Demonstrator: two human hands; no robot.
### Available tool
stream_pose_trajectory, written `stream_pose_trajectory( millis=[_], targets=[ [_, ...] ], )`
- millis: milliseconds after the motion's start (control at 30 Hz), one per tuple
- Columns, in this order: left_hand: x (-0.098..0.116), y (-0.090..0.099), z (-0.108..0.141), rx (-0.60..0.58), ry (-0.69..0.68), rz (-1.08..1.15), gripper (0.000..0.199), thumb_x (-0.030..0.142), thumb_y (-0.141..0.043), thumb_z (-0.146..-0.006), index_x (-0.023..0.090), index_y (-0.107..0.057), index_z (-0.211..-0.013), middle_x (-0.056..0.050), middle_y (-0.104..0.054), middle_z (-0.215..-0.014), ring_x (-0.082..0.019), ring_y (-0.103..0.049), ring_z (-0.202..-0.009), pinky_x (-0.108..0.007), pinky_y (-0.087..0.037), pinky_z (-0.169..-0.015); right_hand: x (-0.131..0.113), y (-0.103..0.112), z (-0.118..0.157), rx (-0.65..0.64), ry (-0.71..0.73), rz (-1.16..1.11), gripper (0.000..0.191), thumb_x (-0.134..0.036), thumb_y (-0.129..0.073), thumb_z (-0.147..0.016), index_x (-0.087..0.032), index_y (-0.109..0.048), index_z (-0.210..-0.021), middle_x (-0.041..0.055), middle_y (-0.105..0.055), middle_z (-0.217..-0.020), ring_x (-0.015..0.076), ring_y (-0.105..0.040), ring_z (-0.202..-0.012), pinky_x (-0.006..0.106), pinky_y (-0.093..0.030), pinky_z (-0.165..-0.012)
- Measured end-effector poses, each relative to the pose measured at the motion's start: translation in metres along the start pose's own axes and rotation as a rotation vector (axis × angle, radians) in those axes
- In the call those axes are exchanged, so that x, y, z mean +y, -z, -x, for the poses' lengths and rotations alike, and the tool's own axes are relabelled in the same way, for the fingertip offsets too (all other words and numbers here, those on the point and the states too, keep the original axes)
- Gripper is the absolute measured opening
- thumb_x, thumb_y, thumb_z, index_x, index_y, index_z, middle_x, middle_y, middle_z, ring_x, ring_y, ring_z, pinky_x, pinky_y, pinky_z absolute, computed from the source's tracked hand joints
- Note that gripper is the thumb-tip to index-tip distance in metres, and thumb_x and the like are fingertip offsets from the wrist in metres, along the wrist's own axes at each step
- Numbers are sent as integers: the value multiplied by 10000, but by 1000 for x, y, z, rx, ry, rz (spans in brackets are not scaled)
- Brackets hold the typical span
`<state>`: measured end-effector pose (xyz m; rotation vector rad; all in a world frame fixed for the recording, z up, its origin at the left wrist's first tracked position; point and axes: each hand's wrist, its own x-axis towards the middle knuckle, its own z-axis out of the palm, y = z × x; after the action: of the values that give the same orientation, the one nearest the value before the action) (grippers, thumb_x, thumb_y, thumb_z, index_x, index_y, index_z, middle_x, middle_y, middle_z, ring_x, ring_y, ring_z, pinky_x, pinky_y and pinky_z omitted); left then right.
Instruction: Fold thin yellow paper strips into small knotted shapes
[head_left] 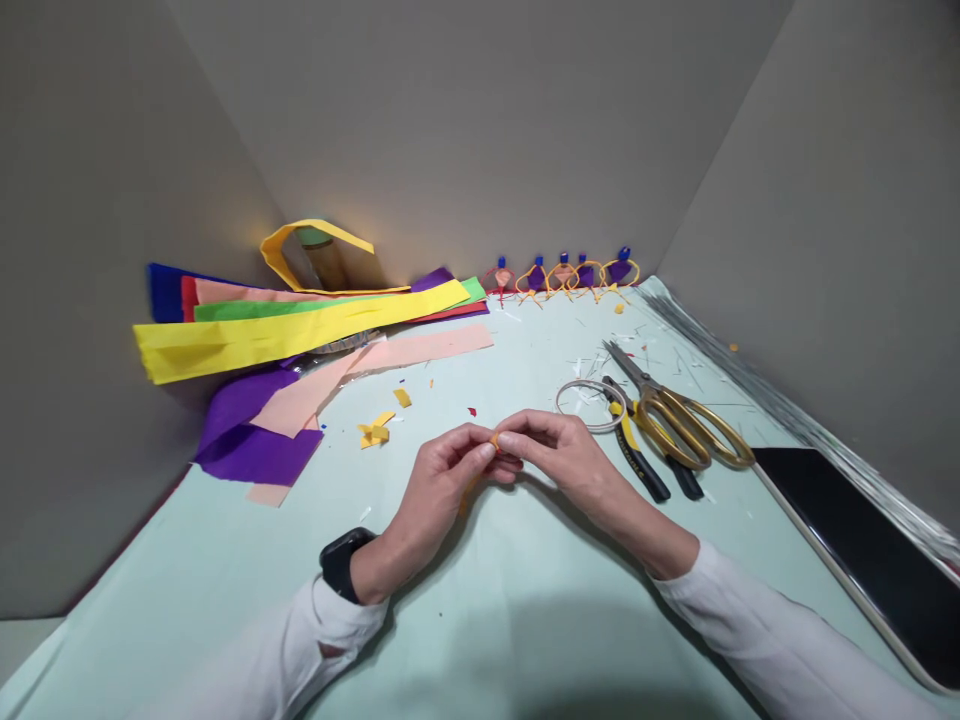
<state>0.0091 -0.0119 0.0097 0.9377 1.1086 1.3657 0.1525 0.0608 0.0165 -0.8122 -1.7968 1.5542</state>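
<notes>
Gray walls (480,120) enclosed the pale green work surface (420,630). Overlapping colored strips (300,335) lay at your left; the black-screened device (862,560) and a wire bundle (825,438) were at your right. Your left hand (431,490) and right hand (574,465) met mid-surface. Scissors (646,384) lay partly over pliers (637,465), with a pale ring (596,429) just beside them. Small figures (535,277) stood along the back edge; yellow scraps (375,432) lay beyond your left hand.

Smallest: an orange piece (495,441), pinched between the thumb and finger tips of both hands. Your hands nearly touched there; the lower fingers were partly hidden.

Handling (judged): very light, probably flexible, easily bent or dropped. Best hold was at its edges, with fingertips and light pressure. Material and slipperiness could not be told.

Count: one device, two hands, one pair of scissors, one pair of pliers, one ring (turns not countable), five figures, one orange piece visible at your fingertips. Strips, bundled wires and yellow scraps overlapped too much for a sure count.
</notes>
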Motion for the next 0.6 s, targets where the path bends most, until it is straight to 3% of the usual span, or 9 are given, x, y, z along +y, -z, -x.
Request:
stream_pose_trajectory(
  millis=[300, 600],
  targets=[
    [0, -2, 0, 9, 30, -44, 178, 302, -670, -852, 125, -661, -851, -65, -711, -791, -178, -687, -735, -315, -543, -774, -4, -4, 3, 162, 14, 185, 146, -241, -601, -807, -179, -711, -736, 23, -724, -762, 168, -640, -733, 282, -466, -713],
    [-1, -2, 0, 25, 44, -14, 180, 297, -702, -822, 123, -696, -865, -65, -727, -757, -172, -681, -697, -307, -538, -746, -1, -3, 3, 205, 191, 380, 123, -222, -580, -835, -195, -657, -742, 16, -703, -767, 166, -631, -730, 285, -461, -729]
  ],
)
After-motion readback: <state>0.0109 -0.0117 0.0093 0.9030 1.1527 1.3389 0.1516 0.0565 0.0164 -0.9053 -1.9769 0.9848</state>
